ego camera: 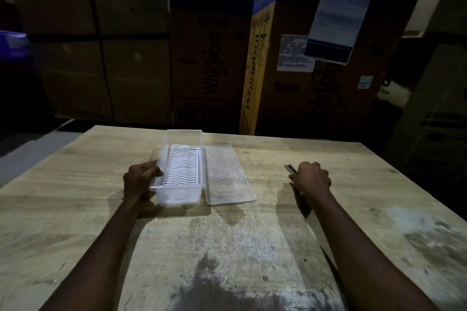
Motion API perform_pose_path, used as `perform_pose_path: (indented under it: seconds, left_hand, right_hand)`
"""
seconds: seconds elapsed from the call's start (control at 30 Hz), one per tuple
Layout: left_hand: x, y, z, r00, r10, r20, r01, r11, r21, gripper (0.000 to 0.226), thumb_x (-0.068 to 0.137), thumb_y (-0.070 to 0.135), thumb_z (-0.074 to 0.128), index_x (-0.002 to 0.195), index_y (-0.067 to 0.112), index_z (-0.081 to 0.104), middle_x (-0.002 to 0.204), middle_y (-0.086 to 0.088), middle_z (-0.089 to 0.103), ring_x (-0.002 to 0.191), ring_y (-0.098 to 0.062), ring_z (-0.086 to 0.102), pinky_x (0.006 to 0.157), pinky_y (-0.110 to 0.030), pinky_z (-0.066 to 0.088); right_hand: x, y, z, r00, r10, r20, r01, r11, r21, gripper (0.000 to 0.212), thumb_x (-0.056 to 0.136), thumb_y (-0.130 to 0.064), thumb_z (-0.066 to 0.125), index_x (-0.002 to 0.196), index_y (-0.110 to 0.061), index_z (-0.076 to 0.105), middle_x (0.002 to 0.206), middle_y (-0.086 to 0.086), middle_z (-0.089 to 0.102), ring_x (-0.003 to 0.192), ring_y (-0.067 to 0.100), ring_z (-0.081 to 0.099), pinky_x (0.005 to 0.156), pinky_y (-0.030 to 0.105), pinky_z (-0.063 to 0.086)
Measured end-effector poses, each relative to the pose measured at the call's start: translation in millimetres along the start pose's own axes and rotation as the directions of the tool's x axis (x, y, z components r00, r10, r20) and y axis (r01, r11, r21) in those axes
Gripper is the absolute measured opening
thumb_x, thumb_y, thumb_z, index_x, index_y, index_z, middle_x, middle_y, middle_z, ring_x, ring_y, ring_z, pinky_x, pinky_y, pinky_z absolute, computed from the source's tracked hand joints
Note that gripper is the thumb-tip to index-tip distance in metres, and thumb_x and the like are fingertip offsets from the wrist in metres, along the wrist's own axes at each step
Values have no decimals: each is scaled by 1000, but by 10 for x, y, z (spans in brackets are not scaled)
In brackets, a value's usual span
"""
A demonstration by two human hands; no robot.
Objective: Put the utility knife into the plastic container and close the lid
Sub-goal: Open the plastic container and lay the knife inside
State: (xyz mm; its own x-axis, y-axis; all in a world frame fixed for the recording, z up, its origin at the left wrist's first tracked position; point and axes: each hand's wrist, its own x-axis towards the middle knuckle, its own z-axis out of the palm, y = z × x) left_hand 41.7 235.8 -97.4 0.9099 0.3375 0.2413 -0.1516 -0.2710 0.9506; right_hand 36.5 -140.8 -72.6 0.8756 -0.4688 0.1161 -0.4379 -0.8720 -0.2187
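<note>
Right, our right hand (312, 177) has its grip closed on the utility knife (291, 168), blade end toward 11 o'clock. Plastic container (180, 171) sits open at 9 o'clock, long axis 12–6, left hand (141, 179) gripping its rim; lid (226, 174) beside.

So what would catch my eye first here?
Probably the pale plastic container with its white slotted insert, lit up mid-table, the left hand gripping its left rim. Its clear lid lies flat just to its right. Further right, the right hand is closed around a thin dark tool, likely the knife, while big cardboard boxes loom behind.
</note>
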Motion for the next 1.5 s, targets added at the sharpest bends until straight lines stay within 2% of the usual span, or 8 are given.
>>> perform_pose_path:
  seconds: [0.2,0.33,0.5,0.57,0.73,1.0,1.3,1.5]
  left_hand:
    - [-6,14,-1,1000,-15,3,15,999,-48,28,61,17,56,81,4,71,45,33,60,55,12,56,51,-8,34]
    - [-20,19,-6,1000,11,-12,-12,999,-41,34,62,17,54,85,-1,72,90,-4,69,72,-8,59,56,-9,36]
    - [-8,8,-21,1000,-26,6,26,999,-28,18,55,22,52,62,20,68,42,31,58,78,-23,56,77,-41,43]
    - [-36,41,-20,999,-40,-9,40,998,-38,24,55,22,52,68,15,71,45,25,63,78,-23,56,78,-42,43]
    - [-31,45,-3,998,-40,-45,37,997,-69,46,55,22,53,90,-1,74,97,-22,73,86,-31,64,84,-47,46]
    - [-61,86,0,999,-27,-37,25,998,-59,49,56,23,51,93,-2,73,102,-21,71,86,-23,60,76,-35,40]
    - [-77,95,-8,999,-41,-30,41,999,-14,47,57,27,52,92,5,75,95,-20,74,88,-31,67,77,-42,48]
    - [-99,100,3,998,24,-56,-19,997,81,29,61,27,48,65,12,72,72,-15,72,73,-29,64,64,-35,39]
  right_hand:
    - [5,135,86,999,48,20,-47,998,-52,37,90,-33,63,120,-11,59,121,17,52,111,37,52,87,41,47]
    - [9,129,111,999,41,-29,-42,999,-34,26,89,-18,59,113,-9,62,111,16,57,100,35,59,81,40,52]
    - [-47,131,147,996,66,-64,-59,993,100,25,82,-28,67,99,-9,66,99,15,63,88,34,63,74,37,52]
    - [-89,118,153,994,78,-77,-66,986,152,28,80,-33,69,92,-8,67,95,15,64,85,34,63,70,35,50]
    - [-184,-62,144,994,71,-80,-51,972,230,32,79,-36,71,90,-6,66,94,15,67,84,33,64,64,31,44]
    - [-374,-932,-113,987,-73,-141,114,943,312,40,76,-43,72,96,-8,69,95,14,70,87,33,67,67,32,47]
    - [-694,-1977,-342,930,-330,-162,366,869,334,40,76,-40,75,101,-10,67,103,14,68,95,34,65,70,33,48]
    - [-885,-2371,-53,891,-439,-119,455,864,217,38,77,-35,77,104,-11,67,108,12,68,100,32,65,69,32,44]
